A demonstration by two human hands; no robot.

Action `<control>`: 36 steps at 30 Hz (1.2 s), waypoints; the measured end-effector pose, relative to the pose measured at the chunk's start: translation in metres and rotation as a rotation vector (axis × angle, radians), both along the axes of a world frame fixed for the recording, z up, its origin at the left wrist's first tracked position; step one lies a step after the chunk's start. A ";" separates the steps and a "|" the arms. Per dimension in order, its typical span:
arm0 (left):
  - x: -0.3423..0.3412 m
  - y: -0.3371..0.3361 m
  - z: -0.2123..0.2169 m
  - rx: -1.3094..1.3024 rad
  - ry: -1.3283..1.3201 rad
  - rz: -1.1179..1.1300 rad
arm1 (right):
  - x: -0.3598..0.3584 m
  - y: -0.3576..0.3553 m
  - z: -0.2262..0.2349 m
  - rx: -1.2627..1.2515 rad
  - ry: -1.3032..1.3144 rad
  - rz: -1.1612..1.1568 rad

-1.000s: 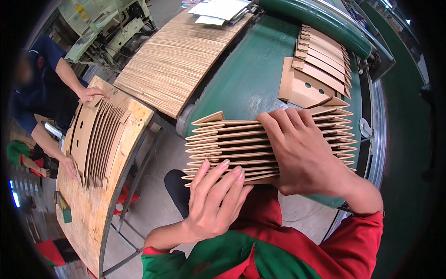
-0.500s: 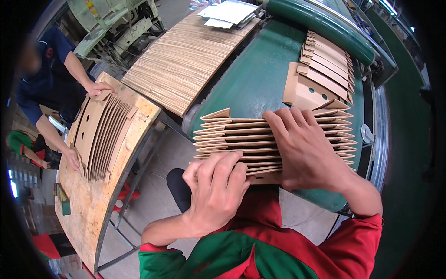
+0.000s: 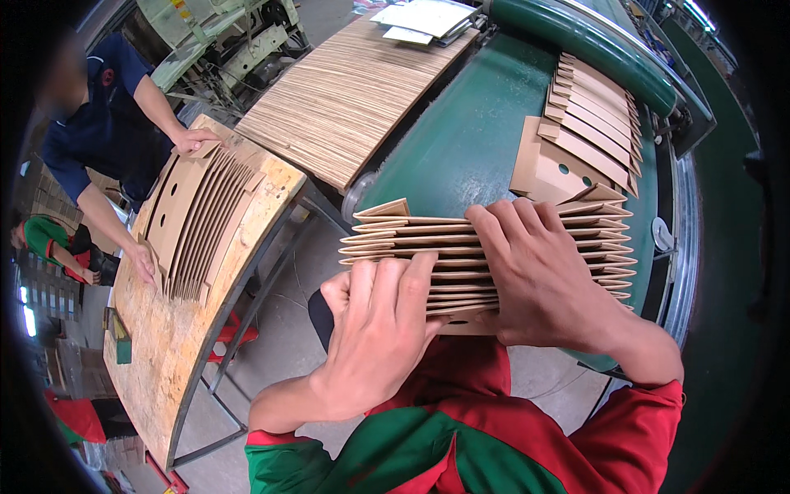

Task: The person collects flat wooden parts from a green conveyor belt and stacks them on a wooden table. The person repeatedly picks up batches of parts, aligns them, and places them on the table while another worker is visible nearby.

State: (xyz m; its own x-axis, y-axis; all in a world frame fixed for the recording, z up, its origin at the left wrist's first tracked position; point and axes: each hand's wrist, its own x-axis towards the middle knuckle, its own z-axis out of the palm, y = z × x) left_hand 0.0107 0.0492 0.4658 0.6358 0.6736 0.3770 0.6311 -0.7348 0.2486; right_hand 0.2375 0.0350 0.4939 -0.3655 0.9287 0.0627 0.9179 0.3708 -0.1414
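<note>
A stack of folded brown cardboard sheets (image 3: pixel 448 253) is in front of me, at the near end of the green conveyor belt. The folded edges lie one behind another, with flaps sticking out at both ends. My right hand (image 3: pixel 547 276) is closed over the stack right of its middle, fingers bent across the far sheets and thumb low at the near side. Round the near left part of the stack, my left hand (image 3: pixel 370 329) is closed, its fingertips on the folded edges. The undersides of both hands are hidden.
On the belt (image 3: pixel 461 132) beyond lies a row of overlapping cardboard sheets (image 3: pixel 588 123) with round holes, below a green roller (image 3: pixel 592 49). At left, a co-worker (image 3: pixel 111 123) holds another cardboard stack (image 3: pixel 193 218) on a wooden table (image 3: pixel 156 362). Papers (image 3: pixel 424 18) lie on a striped board (image 3: pixel 354 90).
My left hand has shifted slightly up along the stack's near side, its fingers reaching farther over the folds. The right hand keeps its hold. The whole view has shifted a little.
</note>
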 end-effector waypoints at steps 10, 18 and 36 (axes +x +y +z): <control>-0.002 -0.008 -0.007 0.042 0.028 0.020 | -0.001 -0.002 -0.002 0.089 -0.008 0.028; -0.004 -0.004 0.000 -0.054 -0.006 0.020 | -0.003 -0.004 -0.002 0.095 -0.002 0.030; -0.044 -0.007 0.023 -0.034 -0.010 -0.036 | -0.048 0.001 0.017 0.014 -0.076 0.167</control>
State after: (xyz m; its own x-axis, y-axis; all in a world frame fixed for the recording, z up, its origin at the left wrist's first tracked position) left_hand -0.0330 0.0420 0.4886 0.6561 0.6627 0.3612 0.6016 -0.7482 0.2800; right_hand 0.1892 0.0362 0.5105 -0.5191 0.8537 0.0411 0.8511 0.5207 -0.0677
